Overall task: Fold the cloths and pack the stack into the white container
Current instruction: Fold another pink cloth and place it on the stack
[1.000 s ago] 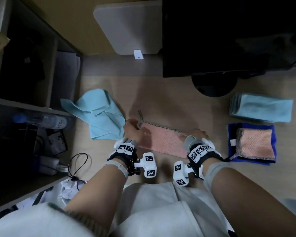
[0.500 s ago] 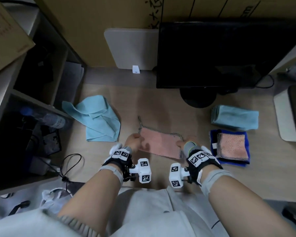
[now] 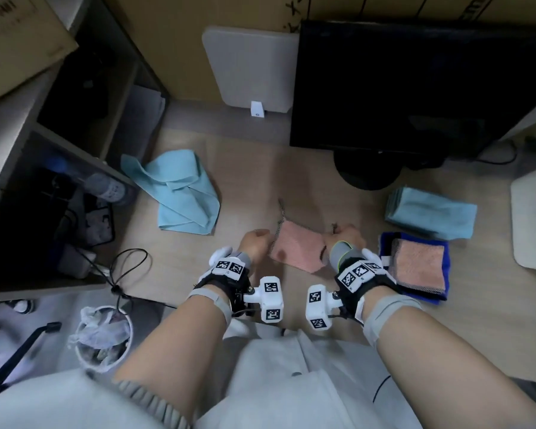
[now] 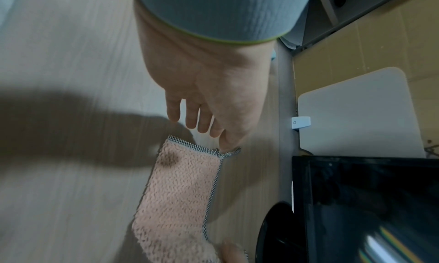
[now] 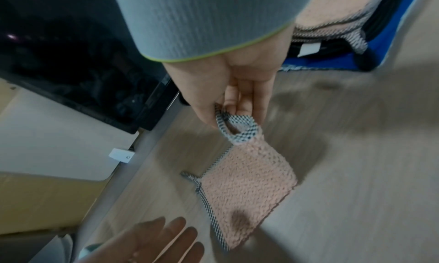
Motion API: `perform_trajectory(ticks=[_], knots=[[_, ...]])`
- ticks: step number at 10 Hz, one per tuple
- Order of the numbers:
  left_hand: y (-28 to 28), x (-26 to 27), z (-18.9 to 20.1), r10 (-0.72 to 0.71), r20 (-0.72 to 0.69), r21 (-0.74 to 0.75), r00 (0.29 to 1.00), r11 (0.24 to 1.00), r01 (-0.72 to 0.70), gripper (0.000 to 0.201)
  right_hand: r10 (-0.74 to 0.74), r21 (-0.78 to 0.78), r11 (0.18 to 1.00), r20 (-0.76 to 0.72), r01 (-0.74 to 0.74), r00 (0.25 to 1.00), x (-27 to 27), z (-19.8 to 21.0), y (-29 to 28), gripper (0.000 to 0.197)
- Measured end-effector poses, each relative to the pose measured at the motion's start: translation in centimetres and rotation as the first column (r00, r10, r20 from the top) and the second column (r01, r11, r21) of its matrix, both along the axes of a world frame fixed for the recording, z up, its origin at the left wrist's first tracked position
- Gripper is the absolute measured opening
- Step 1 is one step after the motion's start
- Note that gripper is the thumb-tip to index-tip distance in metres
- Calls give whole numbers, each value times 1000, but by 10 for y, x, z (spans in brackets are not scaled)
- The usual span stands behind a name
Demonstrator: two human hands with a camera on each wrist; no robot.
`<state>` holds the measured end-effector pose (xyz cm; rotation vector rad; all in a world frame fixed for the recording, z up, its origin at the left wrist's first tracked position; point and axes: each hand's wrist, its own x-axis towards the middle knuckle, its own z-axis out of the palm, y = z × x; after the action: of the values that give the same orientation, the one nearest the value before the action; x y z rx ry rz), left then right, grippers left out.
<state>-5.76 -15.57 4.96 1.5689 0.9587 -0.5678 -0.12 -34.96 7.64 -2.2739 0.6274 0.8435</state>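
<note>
A small pink cloth (image 3: 297,249) with checked trim lies on the wooden desk between my hands. My right hand (image 3: 344,235) pinches its far right corner by the trim and holds that corner a little off the desk (image 5: 232,115). My left hand (image 3: 256,244) is at the cloth's left edge with its fingers straight. One fingertip (image 4: 228,145) touches the trim there. To the right, a folded pink cloth (image 3: 418,267) lies on a folded dark blue cloth (image 3: 384,243). A white container (image 3: 523,227) sits at the right edge, partly cut off.
A folded light blue cloth (image 3: 430,216) lies behind the stack. A crumpled light blue cloth (image 3: 180,193) lies at the left. A black monitor (image 3: 399,88) on its round base (image 3: 365,171) stands behind. Shelves (image 3: 59,181) rise to the left, and a bin (image 3: 102,339) sits below.
The pink cloth now looks shorter from left to right and my hands are closer together. My left hand has let go of its corner. The head view has shifted.
</note>
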Motion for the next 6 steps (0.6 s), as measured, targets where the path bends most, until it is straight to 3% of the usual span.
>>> perform_trajectory(ticks=[1,2,3,4,5,6], knots=[[11,2,-3,-60,9,-29,998,998,60,18,15,52,999,-14,-14,1000,2,-7,19,43],[19,10,-6,-109,-31,-53,994,993,107,18,30,35,999,-54,-28,998,4,-17,36,43],[29,15,-14,-215,-68,-119,974,971,206,19,88,36,996,-99,-85,991,6,-9,60,24],[43,22,-27,-439,51,-151,897,884,442,24,37,45,998,-132,-32,991,10,-21,90,22],[39,32,-4,-332,-129,-277,934,917,288,16,57,54,997,-174,-48,983,11,-44,105,36],[39,38,-19,-299,-152,-334,942,913,235,23,-57,14,998,-163,60,985,9,-41,105,35]])
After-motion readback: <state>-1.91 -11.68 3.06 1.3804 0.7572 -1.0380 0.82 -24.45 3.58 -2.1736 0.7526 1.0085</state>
